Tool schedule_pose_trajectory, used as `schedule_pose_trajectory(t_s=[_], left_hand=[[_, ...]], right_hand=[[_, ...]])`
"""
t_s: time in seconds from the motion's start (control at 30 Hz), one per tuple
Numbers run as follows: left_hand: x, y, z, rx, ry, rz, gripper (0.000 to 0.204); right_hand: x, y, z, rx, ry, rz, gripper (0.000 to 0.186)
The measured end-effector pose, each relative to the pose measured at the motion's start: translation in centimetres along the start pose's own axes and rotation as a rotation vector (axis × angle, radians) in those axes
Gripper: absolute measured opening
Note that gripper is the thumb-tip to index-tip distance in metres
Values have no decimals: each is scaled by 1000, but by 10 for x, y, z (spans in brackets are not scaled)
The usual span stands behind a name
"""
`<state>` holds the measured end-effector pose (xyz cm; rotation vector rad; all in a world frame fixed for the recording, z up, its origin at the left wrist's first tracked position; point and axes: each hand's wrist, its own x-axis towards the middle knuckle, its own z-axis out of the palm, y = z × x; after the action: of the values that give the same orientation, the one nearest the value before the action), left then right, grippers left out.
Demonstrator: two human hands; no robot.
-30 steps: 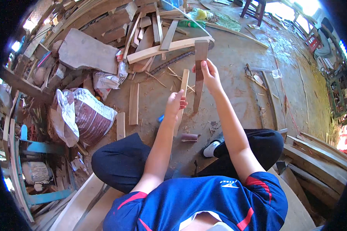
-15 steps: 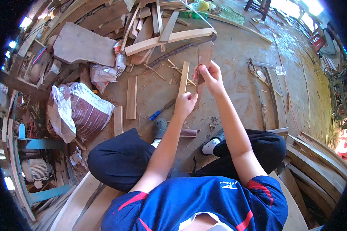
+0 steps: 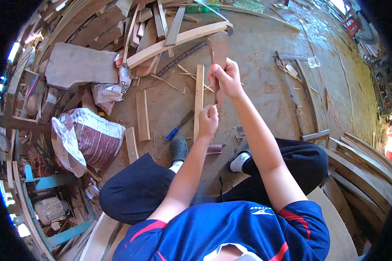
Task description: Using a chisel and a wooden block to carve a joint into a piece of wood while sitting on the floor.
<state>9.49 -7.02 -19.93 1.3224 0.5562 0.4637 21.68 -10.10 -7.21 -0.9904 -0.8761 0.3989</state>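
Observation:
A flat brown wooden piece (image 3: 218, 45), broad at its far end and narrowing toward me, is held up in front of me over the floor. My right hand (image 3: 227, 79) grips its middle, thumb pressed on the face. Closer to me, my left hand (image 3: 209, 121) is closed at the narrow lower end, which its fingers partly hide. A pale wooden strip (image 3: 199, 89) lies on the floor just left of my hands. Near my left shoe is a tool with a blue handle (image 3: 172, 134) and a dark flat blade. A curled brown piece (image 3: 214, 149) lies between my feet.
A curved pale board (image 3: 178, 42) and heaped offcuts lie at the far left. A filled sack (image 3: 98, 137) and a wide slab (image 3: 80, 65) stand left. A bow-like frame saw (image 3: 307, 93) lies right on the floor. Long boards (image 3: 357, 174) are stacked near right.
The whole view has shifted slightly, so the scene sits further left. Both hands keep hold of the wooden piece, which now stands a little more upright in view.

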Motion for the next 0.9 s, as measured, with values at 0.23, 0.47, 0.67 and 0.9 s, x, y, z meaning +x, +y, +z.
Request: schedule_pose_trajectory(t_s=[0.23, 0.47, 0.67, 0.9], left_hand=[[6, -13, 16, 73, 30, 151, 33], [26, 22, -14, 286, -33, -102, 27], [27, 67, -35, -20, -210, -808, 30], [17, 56, -26, -157, -120, -812, 30]], right_hand=[[15, 3, -16, -10, 39, 8, 32], [2, 9, 17, 178, 72, 76, 20], [-4, 7, 40, 130, 69, 43, 22], [-10, 3, 38, 129, 47, 47, 26]])
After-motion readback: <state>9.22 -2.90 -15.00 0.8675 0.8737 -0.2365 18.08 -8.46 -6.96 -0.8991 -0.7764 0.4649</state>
